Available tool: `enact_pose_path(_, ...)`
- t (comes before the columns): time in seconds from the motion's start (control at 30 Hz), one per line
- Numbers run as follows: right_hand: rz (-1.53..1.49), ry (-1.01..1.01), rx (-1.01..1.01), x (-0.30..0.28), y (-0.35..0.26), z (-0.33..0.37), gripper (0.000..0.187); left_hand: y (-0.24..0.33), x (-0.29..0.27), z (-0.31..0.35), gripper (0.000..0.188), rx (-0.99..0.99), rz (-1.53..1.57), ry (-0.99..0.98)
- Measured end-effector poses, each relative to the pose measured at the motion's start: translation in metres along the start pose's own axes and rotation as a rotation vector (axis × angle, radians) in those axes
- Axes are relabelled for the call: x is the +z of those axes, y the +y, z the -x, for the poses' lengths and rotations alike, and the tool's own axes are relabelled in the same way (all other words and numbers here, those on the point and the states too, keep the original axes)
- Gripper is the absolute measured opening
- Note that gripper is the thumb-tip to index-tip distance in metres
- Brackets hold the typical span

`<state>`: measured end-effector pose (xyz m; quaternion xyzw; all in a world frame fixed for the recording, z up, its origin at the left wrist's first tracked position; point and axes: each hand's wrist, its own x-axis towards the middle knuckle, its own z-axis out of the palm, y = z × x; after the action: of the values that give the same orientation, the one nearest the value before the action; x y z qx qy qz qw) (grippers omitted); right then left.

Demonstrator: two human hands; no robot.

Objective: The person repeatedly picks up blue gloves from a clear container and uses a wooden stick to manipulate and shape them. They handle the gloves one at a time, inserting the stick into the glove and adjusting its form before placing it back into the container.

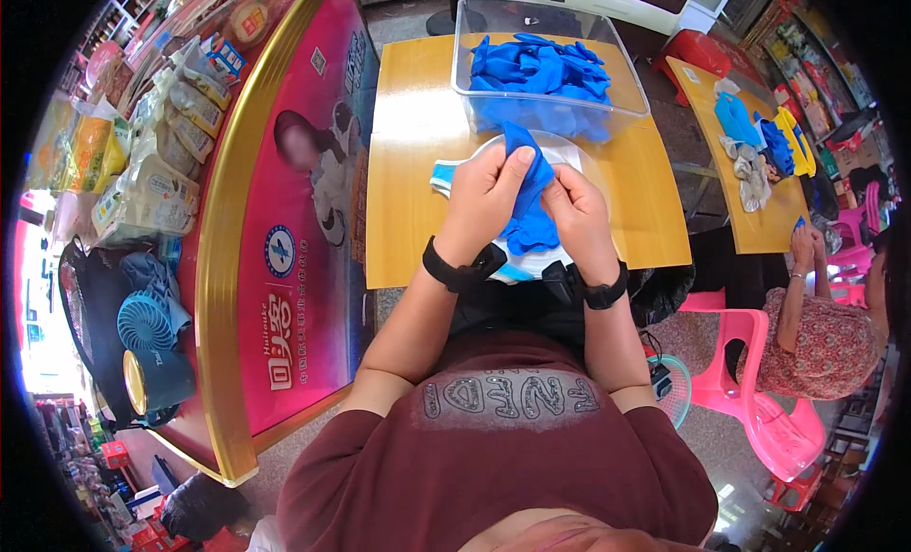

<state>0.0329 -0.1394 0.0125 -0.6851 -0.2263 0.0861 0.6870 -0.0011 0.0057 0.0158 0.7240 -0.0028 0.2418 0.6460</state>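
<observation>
A limp, bright blue cloth-like piece (pixel 524 163) is held up between both my hands, its top folded over to a point. My left hand (pixel 484 191) pinches it between thumb and fingers. On its other side my right hand (pixel 576 205) grips the lower edge. Directly beneath lies more crumpled blue material (pixel 529 234) on a white round dish (pixel 574 153), partly hidden by my hands. A light-blue and white item (pixel 441 176) sticks out left of the dish. Beyond my hands, a clear plastic bin (pixel 626 101) holds a heap of blue pieces (pixel 541 70).
All this rests on a wooden table (pixel 408 125). A pink-fronted counter (pixel 304 220) with bottles and a fan stands at left. At right are a pink plastic chair (pixel 750 391), another wooden table (pixel 759 220) with blue and yellow pieces, and a seated person (pixel 826 338).
</observation>
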Motion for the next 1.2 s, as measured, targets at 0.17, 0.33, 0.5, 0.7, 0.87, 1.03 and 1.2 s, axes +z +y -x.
enact_pose_path(0.17, -0.079, -0.18, 0.205, -0.009, -0.006, -0.003, 0.022, -0.01, -0.004, -0.008, 0.031, 0.024, 0.056, 0.219)
enact_pose_path(0.33, -0.372, -0.116, 0.3, 0.001, -0.016, 0.001, 0.024, 0.001, 0.0, -0.003, 0.022, 0.118, 0.035, 0.238)
enact_pose_path(0.5, -0.411, -0.116, 0.208, 0.006, -0.01, 0.005, 0.024, 0.005, -0.007, 0.0, 0.019, -0.155, 0.081, 0.057)
enact_pose_path(0.7, -0.27, -0.185, 0.178, 0.009, -0.008, 0.003, 0.024, 0.013, -0.015, -0.004, 0.022, -0.077, 0.274, 0.183)
enact_pose_path(0.87, -0.388, -0.14, 0.234, 0.006, -0.01, 0.004, 0.022, 0.016, -0.008, -0.001, 0.017, -0.054, 0.083, 0.035)
enact_pose_path(1.03, -0.317, -0.102, 0.198, 0.007, -0.014, 0.006, 0.021, 0.012, -0.012, -0.001, 0.021, -0.101, 0.144, -0.006)
enact_pose_path(1.2, -0.085, -0.133, 0.084, 0.001, -0.013, 0.002, 0.023, 0.01, -0.016, -0.004, 0.026, -0.04, 0.058, 0.024)
